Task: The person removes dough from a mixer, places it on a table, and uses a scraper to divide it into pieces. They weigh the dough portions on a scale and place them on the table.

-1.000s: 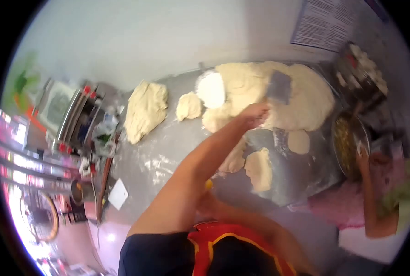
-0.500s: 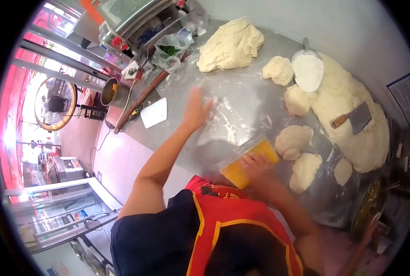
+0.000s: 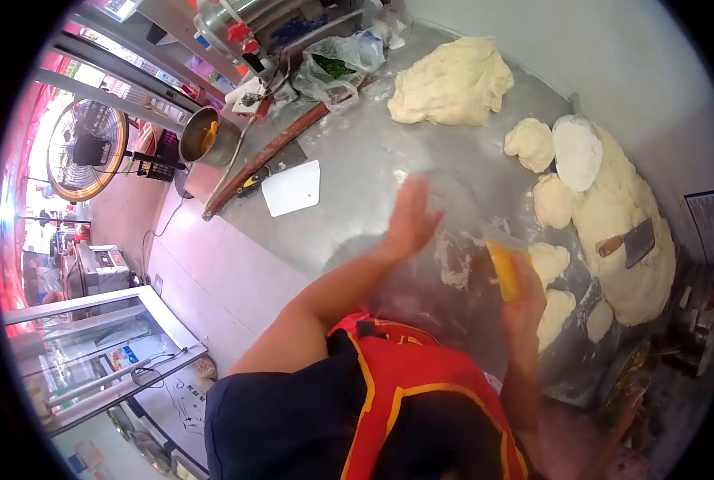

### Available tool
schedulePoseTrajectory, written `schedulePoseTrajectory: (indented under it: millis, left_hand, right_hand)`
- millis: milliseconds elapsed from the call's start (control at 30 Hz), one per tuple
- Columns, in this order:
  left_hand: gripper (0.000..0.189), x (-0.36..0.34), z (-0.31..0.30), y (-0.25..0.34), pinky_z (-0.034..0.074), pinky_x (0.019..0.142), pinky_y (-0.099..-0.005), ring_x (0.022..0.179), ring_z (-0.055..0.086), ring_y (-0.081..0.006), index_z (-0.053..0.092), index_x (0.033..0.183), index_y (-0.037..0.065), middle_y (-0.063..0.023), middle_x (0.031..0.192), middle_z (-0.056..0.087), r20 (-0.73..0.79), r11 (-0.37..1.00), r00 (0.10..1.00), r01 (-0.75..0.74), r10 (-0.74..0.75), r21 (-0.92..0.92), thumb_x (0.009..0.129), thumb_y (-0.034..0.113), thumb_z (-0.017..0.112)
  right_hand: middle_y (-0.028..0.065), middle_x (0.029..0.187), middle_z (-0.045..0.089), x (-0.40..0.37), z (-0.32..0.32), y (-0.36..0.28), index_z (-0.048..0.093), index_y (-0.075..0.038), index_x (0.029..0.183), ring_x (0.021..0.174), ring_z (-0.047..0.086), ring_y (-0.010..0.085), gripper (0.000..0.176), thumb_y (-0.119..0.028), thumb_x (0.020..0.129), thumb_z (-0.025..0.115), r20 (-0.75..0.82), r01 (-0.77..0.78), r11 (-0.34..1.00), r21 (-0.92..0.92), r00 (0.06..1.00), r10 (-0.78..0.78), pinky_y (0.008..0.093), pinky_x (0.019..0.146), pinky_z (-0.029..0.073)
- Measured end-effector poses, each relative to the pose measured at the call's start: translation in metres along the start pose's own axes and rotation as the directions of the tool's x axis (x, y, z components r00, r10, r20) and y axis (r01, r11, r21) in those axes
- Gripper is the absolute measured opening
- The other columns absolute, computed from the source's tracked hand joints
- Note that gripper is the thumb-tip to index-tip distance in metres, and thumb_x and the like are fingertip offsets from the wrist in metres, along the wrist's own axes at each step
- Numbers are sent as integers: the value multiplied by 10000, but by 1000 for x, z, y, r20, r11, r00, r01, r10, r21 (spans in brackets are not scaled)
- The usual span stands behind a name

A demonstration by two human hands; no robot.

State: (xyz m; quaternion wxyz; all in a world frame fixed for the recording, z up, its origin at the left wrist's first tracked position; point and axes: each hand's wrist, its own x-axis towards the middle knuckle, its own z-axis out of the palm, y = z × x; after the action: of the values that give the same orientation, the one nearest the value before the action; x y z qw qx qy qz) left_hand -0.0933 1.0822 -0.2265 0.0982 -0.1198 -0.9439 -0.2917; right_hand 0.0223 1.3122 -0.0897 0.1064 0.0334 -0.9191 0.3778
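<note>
My right hand (image 3: 525, 292) grips a yellow bench brush (image 3: 504, 270) with a pale fringe along one long edge, somewhat blurred. It is just left of two dough pieces (image 3: 555, 314) and partly covers the upper one. My left hand (image 3: 413, 216) hovers over or touches the metal worktop (image 3: 357, 192), fingers apart and holding nothing; contact cannot be made out. White flour (image 3: 453, 260) is smeared on the steel between my hands. Smaller dough lumps (image 3: 529, 144) lie beside a flour-filled scoop (image 3: 577, 152).
A large dough mass (image 3: 633, 280) carries a wooden-handled scraper (image 3: 629, 243). Another big dough piece (image 3: 453, 84) lies at the back. On the left are a white plastic scraper (image 3: 291, 189), a rolling pin (image 3: 269, 156), a bag of greens (image 3: 337, 68) and a metal pot (image 3: 209, 138).
My right hand has carried the yellow bench brush right, away from my body and toward the dough pieces, turning it more upright. My left hand has moved rightward. The whole view has shifted.
</note>
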Motion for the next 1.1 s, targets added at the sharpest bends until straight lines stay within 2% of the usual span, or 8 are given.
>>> schedulePoseTrajectory:
  millis: [167, 367, 467, 567, 700, 867, 1033, 1100]
  left_hand:
    - [593, 29, -58, -74, 258, 1058, -493, 1297, 306, -414, 359, 1316, -71, -260, 1369, 364, -167, 963, 982, 128, -90, 238, 835, 187, 591]
    - [610, 43, -97, -58, 262, 1077, -394, 1314, 309, -357, 341, 1334, -64, -236, 1356, 387, 402, 904, 871, 381, -281, -193, 752, -12, 512]
    - [618, 25, -81, -51, 246, 1094, -351, 1322, 308, -336, 320, 1367, -33, -222, 1379, 371, 50, 981, 997, 56, -66, 184, 792, 43, 535]
    - [617, 17, -91, -68, 200, 1118, -350, 1352, 257, -331, 271, 1395, -26, -214, 1437, 294, 100, 940, 982, 183, -161, -288, 874, 171, 538]
    - [659, 16, -111, -104, 135, 1133, -339, 1393, 162, -287, 180, 1426, -21, -172, 1503, 169, 346, 599, 862, 506, -370, -621, 954, 376, 413]
    - [701, 37, -134, -90, 50, 1146, -342, 1401, 145, -247, 108, 1449, 9, -139, 1525, 102, 503, -193, 802, 464, -322, -865, 969, 480, 305]
    - [531, 68, -81, -71, 206, 1071, -395, 1246, 336, -255, 378, 1307, 39, -131, 1344, 369, 754, -691, 598, 423, -272, -585, 963, 439, 320]
    - [481, 73, -70, -53, 266, 1035, -415, 1175, 411, -264, 448, 1249, 49, -126, 1265, 453, 801, -755, 549, 413, -240, -510, 961, 416, 328]
  right_hand:
    - [207, 1138, 587, 18, 17, -20, 551, 14, 1179, 1076, 548, 377, 521, 108, 682, 428, -9, -35, 999, 6, 999, 35, 399, 958, 412]
    - [198, 1166, 575, 42, 49, -52, 526, 10, 1211, 1102, 530, 366, 536, 95, 691, 434, 76, 18, 1000, 18, 997, -19, 413, 974, 388]
    - [188, 1172, 572, 58, 60, -63, 534, 2, 1196, 1105, 528, 359, 521, 80, 684, 478, 136, 97, 990, -98, 987, -83, 421, 964, 391]
    - [168, 1200, 558, 57, 78, -37, 541, -11, 1182, 1137, 508, 342, 519, 64, 669, 534, 238, 227, 938, -261, 957, -165, 427, 981, 374]
    - [141, 1260, 518, 21, 93, -5, 508, -32, 1222, 1210, 450, 318, 602, 39, 633, 605, 381, 317, 858, -404, 911, -157, 435, 1022, 328]
    - [167, 1378, 401, 7, 94, -11, 397, -16, 1330, 1290, 361, 335, 701, -37, 679, 655, 532, 395, 721, -570, 846, -43, 423, 1067, 284]
    - [188, 1448, 293, 75, 122, -115, 264, 33, 1390, 1340, 271, 350, 581, -237, 918, 469, 444, -94, 980, 174, 896, 7, 353, 1112, 179]
    - [186, 1443, 311, 100, 178, -107, 274, 36, 1389, 1346, 266, 342, 579, -321, 947, 388, 249, 37, 915, 402, 957, -149, 358, 1112, 159]
